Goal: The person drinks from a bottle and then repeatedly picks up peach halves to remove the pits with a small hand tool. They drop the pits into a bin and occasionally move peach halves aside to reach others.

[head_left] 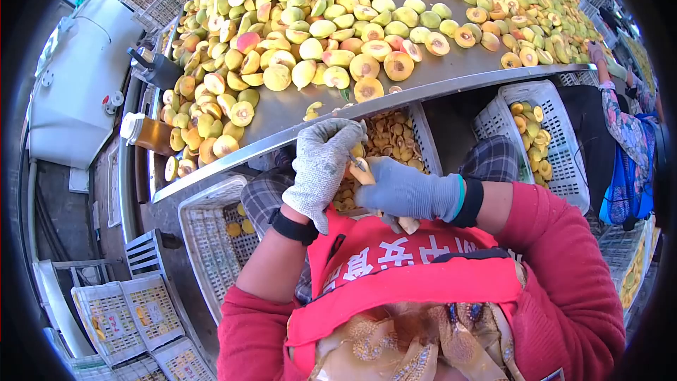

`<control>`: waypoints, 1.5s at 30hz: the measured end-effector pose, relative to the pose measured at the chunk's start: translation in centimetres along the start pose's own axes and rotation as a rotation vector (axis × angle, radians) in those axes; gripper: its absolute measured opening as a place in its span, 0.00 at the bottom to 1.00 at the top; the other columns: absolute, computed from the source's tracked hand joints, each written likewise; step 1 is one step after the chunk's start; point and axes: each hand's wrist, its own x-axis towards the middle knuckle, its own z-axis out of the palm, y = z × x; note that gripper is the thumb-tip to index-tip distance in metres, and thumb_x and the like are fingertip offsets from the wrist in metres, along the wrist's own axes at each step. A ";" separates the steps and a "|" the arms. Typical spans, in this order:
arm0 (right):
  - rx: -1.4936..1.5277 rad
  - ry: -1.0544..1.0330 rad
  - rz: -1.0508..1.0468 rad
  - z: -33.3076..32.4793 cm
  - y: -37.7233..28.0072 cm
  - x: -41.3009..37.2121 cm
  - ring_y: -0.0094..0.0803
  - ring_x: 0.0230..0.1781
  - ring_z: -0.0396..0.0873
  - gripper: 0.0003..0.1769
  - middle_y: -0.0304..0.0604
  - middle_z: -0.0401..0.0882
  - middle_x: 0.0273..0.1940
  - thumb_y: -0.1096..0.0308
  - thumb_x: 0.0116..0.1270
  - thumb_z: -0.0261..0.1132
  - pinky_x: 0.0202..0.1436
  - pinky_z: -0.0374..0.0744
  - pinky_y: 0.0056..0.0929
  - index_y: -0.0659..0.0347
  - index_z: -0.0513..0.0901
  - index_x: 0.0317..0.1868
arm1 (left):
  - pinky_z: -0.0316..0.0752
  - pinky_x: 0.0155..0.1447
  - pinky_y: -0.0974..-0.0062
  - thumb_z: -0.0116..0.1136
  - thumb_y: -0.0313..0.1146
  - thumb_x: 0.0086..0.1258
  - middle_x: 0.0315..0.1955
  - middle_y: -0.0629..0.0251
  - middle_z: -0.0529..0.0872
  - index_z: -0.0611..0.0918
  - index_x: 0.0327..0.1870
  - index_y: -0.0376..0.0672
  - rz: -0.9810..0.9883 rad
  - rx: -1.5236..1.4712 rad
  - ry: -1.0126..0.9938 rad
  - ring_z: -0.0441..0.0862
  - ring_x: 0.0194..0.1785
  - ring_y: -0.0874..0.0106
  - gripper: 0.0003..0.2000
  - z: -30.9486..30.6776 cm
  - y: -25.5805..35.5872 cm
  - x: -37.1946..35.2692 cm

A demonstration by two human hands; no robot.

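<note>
My left hand [326,159], in a white knitted glove, is closed with its fingertips around a small yellow peach piece [358,149], mostly hidden by the glove. My right hand [412,189], in a grey-blue glove, is wrapped round a wooden-handled tool [362,171]. Its narrow metal end points at the peach piece, and the handle's butt shows below the fist. Both hands meet in front of the red apron [402,257], above a crate [425,137] of brown and yellow peach scraps. Beyond them, halved peaches [345,28] are heaped on a metal table [455,88].
A white crate [204,240] with a few yellow pieces stands at left, another crate [564,162] with peach halves at right. A jar of brown liquid [144,130] is by the table's left end. Another person [624,120] works at far right. Stacked crates [116,317] stand lower left.
</note>
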 end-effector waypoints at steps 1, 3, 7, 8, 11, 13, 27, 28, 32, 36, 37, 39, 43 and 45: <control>0.033 -0.030 0.017 -0.1 -0.3 -0.1 0.33 0.15 0.76 0.10 0.46 0.74 0.20 0.69 0.57 0.56 0.16 0.76 0.33 0.67 0.71 0.36 | 0.74 0.40 0.80 0.57 0.30 0.64 0.31 0.60 0.85 0.82 0.38 0.31 0.025 -0.071 0.024 0.80 0.33 0.75 0.10 0.2 -0.2 -0.2; 0.048 -0.051 -0.006 -0.3 -0.7 -0.5 0.34 0.15 0.77 0.11 0.48 0.75 0.21 0.69 0.58 0.55 0.17 0.77 0.33 0.68 0.71 0.37 | 0.73 0.39 0.81 0.57 0.31 0.64 0.30 0.62 0.84 0.83 0.37 0.32 0.043 -0.119 0.044 0.78 0.32 0.77 0.09 0.4 -0.2 -0.2; -0.086 0.153 -0.206 0.5 -0.1 -0.4 0.29 0.12 0.74 0.10 0.43 0.73 0.21 0.69 0.58 0.57 0.14 0.75 0.29 0.66 0.70 0.37 | 0.71 0.38 0.82 0.56 0.31 0.66 0.28 0.66 0.84 0.83 0.36 0.34 0.005 -0.041 0.021 0.76 0.31 0.79 0.09 0.2 1.3 -0.1; -0.143 0.198 -0.312 0.5 0.8 0.6 0.29 0.12 0.74 0.10 0.43 0.74 0.21 0.69 0.57 0.57 0.14 0.75 0.29 0.66 0.70 0.37 | 0.73 0.38 0.80 0.55 0.31 0.66 0.29 0.63 0.84 0.82 0.37 0.33 0.028 -0.077 0.054 0.78 0.31 0.77 0.09 0.4 1.0 0.1; -0.175 0.182 -0.385 0.6 2.0 2.1 0.30 0.13 0.75 0.10 0.45 0.75 0.23 0.68 0.57 0.58 0.15 0.75 0.30 0.66 0.71 0.36 | 0.74 0.39 0.79 0.53 0.30 0.67 0.31 0.62 0.83 0.81 0.38 0.33 0.172 -0.082 0.175 0.79 0.31 0.76 0.09 1.1 0.0 -0.1; -0.005 -0.031 -0.102 0.1 -0.7 0.0 0.33 0.17 0.77 0.10 0.49 0.76 0.25 0.68 0.58 0.58 0.18 0.77 0.33 0.67 0.73 0.33 | 0.74 0.39 0.79 0.53 0.30 0.67 0.31 0.63 0.83 0.81 0.39 0.34 0.276 -0.016 0.268 0.78 0.32 0.76 0.09 1.7 -0.8 -0.3; 0.181 -0.163 0.037 -0.2 0.0 -0.9 0.26 0.12 0.69 0.09 0.39 0.69 0.19 0.67 0.56 0.62 0.10 0.70 0.28 0.62 0.70 0.29 | 0.77 0.42 0.75 0.56 0.29 0.63 0.32 0.57 0.85 0.81 0.39 0.31 -0.010 0.064 -0.134 0.82 0.34 0.71 0.10 -0.6 0.4 -0.4; 0.204 -0.165 0.047 -0.2 0.0 -0.8 0.27 0.11 0.69 0.09 0.38 0.68 0.19 0.67 0.56 0.62 0.10 0.70 0.28 0.62 0.70 0.29 | 0.77 0.42 0.75 0.56 0.29 0.63 0.33 0.57 0.85 0.81 0.39 0.31 0.068 0.040 -0.087 0.82 0.35 0.71 0.10 -0.4 -0.2 -0.5; 0.363 -0.268 0.035 -0.4 0.1 -0.7 0.26 0.08 0.66 0.10 0.37 0.67 0.16 0.67 0.57 0.62 0.09 0.68 0.27 0.62 0.70 0.27 | 0.75 0.45 0.79 0.55 0.32 0.66 0.35 0.64 0.85 0.83 0.40 0.35 0.108 -0.190 -0.104 0.79 0.39 0.78 0.10 -0.5 -1.4 -1.0; 0.479 -0.366 0.078 -0.6 0.7 -0.4 0.23 0.07 0.64 0.10 0.36 0.65 0.15 0.67 0.58 0.61 0.08 0.67 0.27 0.62 0.71 0.28 | 0.77 0.45 0.71 0.55 0.32 0.63 0.36 0.56 0.85 0.81 0.41 0.33 0.018 -0.305 -0.215 0.82 0.38 0.67 0.11 -1.4 -1.5 -0.9; 0.482 -0.370 0.080 -0.7 0.7 -0.3 0.22 0.07 0.63 0.09 0.35 0.65 0.16 0.67 0.59 0.62 0.08 0.68 0.28 0.63 0.71 0.30 | 0.78 0.45 0.67 0.56 0.33 0.62 0.36 0.53 0.84 0.81 0.40 0.33 0.021 -0.293 -0.216 0.82 0.37 0.63 0.12 -1.4 -1.5 -0.7; 0.409 -0.303 0.057 -0.4 0.5 -0.4 0.24 0.07 0.65 0.10 0.37 0.66 0.14 0.66 0.58 0.61 0.09 0.67 0.26 0.62 0.71 0.26 | 0.78 0.44 0.66 0.56 0.35 0.61 0.36 0.53 0.84 0.81 0.40 0.33 -0.003 -0.331 -0.217 0.82 0.37 0.63 0.13 -1.3 -1.6 -0.8; 0.229 -0.168 -0.008 0.7 0.6 -0.5 0.26 0.08 0.68 0.09 0.38 0.68 0.15 0.66 0.57 0.61 0.09 0.69 0.25 0.62 0.71 0.27 | 0.79 0.43 0.65 0.58 0.39 0.61 0.35 0.54 0.84 0.80 0.38 0.33 0.087 -0.480 -0.225 0.82 0.37 0.62 0.15 -0.8 -2.0 -0.9; 0.150 -0.098 -0.042 1.1 0.2 -0.3 0.26 0.08 0.69 0.09 0.38 0.69 0.16 0.66 0.57 0.60 0.10 0.70 0.24 0.63 0.72 0.28 | 0.78 0.41 0.69 0.56 0.39 0.63 0.34 0.56 0.83 0.80 0.39 0.33 0.125 -0.552 -0.136 0.82 0.36 0.65 0.15 -0.1 -1.9 -1.2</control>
